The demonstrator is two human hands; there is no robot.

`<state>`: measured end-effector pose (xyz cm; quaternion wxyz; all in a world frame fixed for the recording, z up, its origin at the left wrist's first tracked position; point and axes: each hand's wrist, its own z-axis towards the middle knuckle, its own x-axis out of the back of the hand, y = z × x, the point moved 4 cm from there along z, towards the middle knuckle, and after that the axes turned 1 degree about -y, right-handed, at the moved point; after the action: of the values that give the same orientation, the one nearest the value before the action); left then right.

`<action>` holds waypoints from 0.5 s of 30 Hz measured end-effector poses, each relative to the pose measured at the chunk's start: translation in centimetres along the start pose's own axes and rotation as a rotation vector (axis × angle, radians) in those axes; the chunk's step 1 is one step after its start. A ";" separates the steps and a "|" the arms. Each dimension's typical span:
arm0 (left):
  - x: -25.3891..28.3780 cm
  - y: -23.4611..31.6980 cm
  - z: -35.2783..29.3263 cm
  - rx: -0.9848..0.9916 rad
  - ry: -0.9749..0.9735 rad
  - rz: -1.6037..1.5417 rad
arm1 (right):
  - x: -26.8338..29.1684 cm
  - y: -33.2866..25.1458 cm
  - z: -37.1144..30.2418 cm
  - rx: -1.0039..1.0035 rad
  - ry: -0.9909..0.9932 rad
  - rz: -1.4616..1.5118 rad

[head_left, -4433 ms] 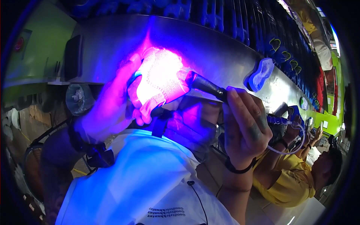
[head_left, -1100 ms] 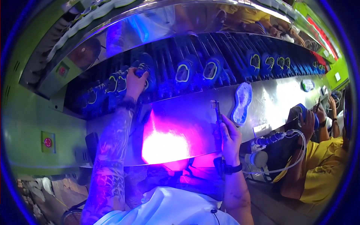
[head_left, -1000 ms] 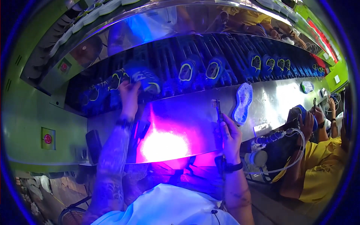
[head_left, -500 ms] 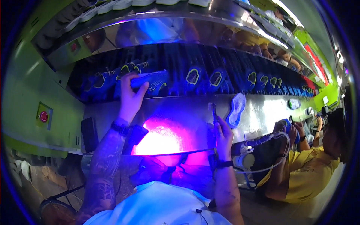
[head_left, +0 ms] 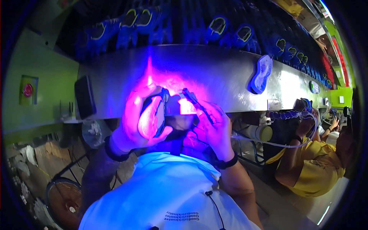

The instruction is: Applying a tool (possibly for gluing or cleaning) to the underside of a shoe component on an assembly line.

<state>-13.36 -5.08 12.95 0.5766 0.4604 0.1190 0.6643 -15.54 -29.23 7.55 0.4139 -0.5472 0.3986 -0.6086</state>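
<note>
My left hand (head_left: 132,117) is closed round a dark blue shoe (head_left: 158,115), held tilted above the bench's near edge with a pale, pink-lit face showing. A slim brush (head_left: 195,100) is gripped in my right hand (head_left: 215,128), its head pointing up and left toward the shoe. The brush head and the shoe look apart, with a small gap between them. Strong pink and violet light falls on both hands and washes out detail there.
Blue shoes with yellow-green collars (head_left: 218,26) stand on a dark conveyor beyond the metal bench (head_left: 222,73). A pale shoe sole (head_left: 262,74) lies on the bench at right, a dark box (head_left: 85,96) at left. A co-worker in a yellow shirt (head_left: 314,168) sits at right.
My left hand has drawn back from the conveyor with the shoe, bringing it close to my body. My right hand has moved left with the brush, toward the shoe. The view has tilted downward.
</note>
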 end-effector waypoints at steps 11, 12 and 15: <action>-4.7 0.7 -12.4 -0.254 -0.084 0.479 | -2.7 -0.7 1.2 -0.031 -0.065 -0.275; -4.6 0.3 -13.2 -0.272 -0.063 0.392 | -2.9 -0.3 1.5 -0.026 -0.055 -0.269; -6.1 -0.1 -14.8 -0.078 -0.371 0.477 | -3.2 -0.3 1.7 -0.100 -0.113 -0.268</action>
<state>-24.94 -4.93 1.91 0.4332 0.5666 -0.1255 0.6896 -13.71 -26.13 6.93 0.3230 -0.6489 0.3279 -0.6059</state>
